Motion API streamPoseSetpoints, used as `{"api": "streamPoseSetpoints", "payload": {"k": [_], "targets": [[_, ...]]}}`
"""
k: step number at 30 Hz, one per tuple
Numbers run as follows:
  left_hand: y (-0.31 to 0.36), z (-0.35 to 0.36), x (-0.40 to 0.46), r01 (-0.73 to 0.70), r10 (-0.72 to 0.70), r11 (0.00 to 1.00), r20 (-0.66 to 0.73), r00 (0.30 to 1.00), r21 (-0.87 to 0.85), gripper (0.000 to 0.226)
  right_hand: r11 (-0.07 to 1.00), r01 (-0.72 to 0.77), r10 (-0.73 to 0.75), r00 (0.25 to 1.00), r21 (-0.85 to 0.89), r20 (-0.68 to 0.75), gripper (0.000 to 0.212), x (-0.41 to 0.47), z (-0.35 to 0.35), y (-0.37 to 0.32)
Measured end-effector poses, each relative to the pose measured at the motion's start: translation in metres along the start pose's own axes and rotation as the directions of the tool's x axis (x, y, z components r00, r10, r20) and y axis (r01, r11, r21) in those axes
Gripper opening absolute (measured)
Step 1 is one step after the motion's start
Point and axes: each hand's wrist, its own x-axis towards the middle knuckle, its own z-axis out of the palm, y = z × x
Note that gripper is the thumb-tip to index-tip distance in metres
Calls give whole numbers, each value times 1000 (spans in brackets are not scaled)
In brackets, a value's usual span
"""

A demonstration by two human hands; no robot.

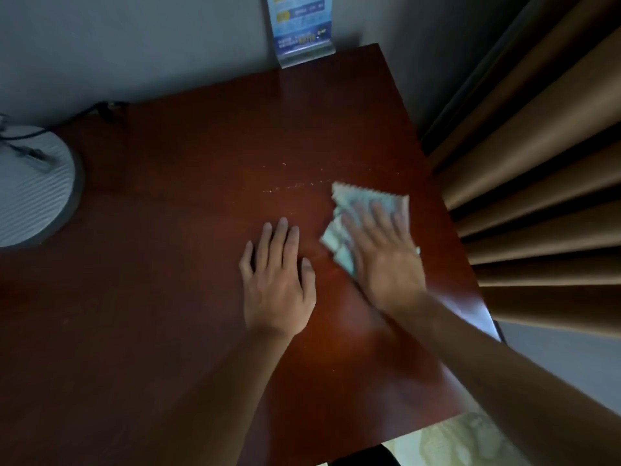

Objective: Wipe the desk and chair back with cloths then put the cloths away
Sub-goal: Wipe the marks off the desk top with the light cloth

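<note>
A dark red-brown wooden desk (188, 203) fills the view. My right hand (383, 260) presses flat on a pale green cloth (361, 198) with zigzag edges near the desk's right side; the hand is blurred with motion. My left hand (277, 284) rests flat on the bare wood just left of the cloth, fingers spread, holding nothing. A faint line of pale crumbs or dust (289, 187) lies on the wood beyond both hands. No chair back is in view.
A round white ribbed lamp base (32, 193) with a black cable stands at the desk's left. A blue card in a clear stand (299, 28) stands at the back edge against the wall. Brown curtains (537, 163) hang to the right of the desk.
</note>
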Motion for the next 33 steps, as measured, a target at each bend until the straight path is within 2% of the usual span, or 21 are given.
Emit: {"api": "streamPoseSetpoints", "payload": {"k": [3,5,7,10,13,16,17,21,23,25,29,31,33], "targets": [[0,2,0,6,-6,1000,-24,1000,-1,53,939,-343,343,939,-29,5,48,40,-5,37],[0,3,0,1,-1,1000,-33,999,-1,53,910,-415,415,910,-7,0,49,46,-6,35],[-1,3,0,7,-7,1000,-50,999,-1,52,948,-319,319,948,-4,0,48,28,-5,10],[-2,4,0,-9,9,1000,-69,998,-3,51,998,-59,58,998,30,39,49,-27,0,-46],[-3,2,1,-12,9,1000,-84,996,-26,47,999,-3,-1,998,43,70,49,-48,5,-63],[-7,-5,7,8,-21,995,-130,991,-99,42,996,85,-87,989,14,120,49,-34,0,-53],[-12,-8,12,24,-41,993,-140,989,-119,41,996,90,-92,988,17,128,49,-22,0,-49],[-41,-23,37,149,-165,979,-115,979,-140,46,993,-101,92,988,63,121,49,28,1,-59],[-61,-27,45,210,-220,972,-97,971,-108,50,997,1,-11,992,76,126,52,30,8,-86],[-77,-24,44,212,-217,975,-93,972,-63,51,988,139,-146,979,63,140,55,13,15,-116],[-83,-20,42,202,-210,977,-149,966,-68,52,978,197,-204,970,70,131,50,31,17,-122],[-82,-18,42,207,-213,977,-162,963,-56,51,989,142,-148,981,50,127,50,72,14,-106],[-83,-15,42,203,-208,978,-169,964,-42,50,999,-13,10,994,31,107,50,109,11,-84]]}}
